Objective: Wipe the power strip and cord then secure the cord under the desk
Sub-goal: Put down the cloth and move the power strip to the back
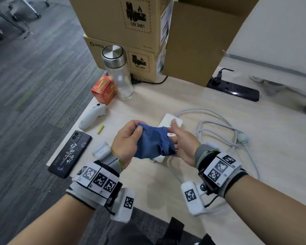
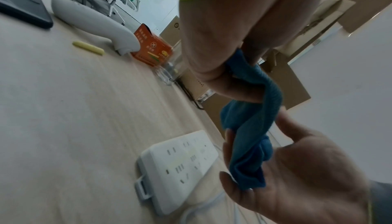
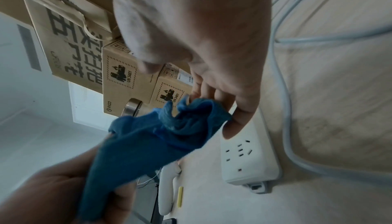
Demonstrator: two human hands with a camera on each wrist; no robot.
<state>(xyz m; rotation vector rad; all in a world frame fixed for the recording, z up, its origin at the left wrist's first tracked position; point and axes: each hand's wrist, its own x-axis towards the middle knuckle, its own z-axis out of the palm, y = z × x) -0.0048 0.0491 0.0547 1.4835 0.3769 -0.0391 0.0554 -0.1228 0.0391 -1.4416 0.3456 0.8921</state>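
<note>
A crumpled blue cloth (image 1: 152, 142) hangs between both hands just above the desk. My left hand (image 1: 137, 127) pinches its left end between thumb and fingers. My right hand (image 1: 174, 131) grips the right end, and the cloth bunches in its palm (image 2: 297, 169). Beneath them lies the white power strip (image 1: 171, 120), sockets up (image 2: 180, 165), mostly covered in the head view. Its pale grey cord (image 1: 219, 124) lies in loose loops on the desk to the right and ends in a plug (image 1: 243, 138).
On the left are a glass bottle with a steel lid (image 1: 117, 71), an orange box (image 1: 103, 90), a white controller (image 1: 92, 117), a yellow stick (image 1: 100, 129) and a black phone (image 1: 71, 154) near the desk edge. Cardboard boxes (image 1: 131, 32) stand behind. A black power strip (image 1: 235, 88) sits back right.
</note>
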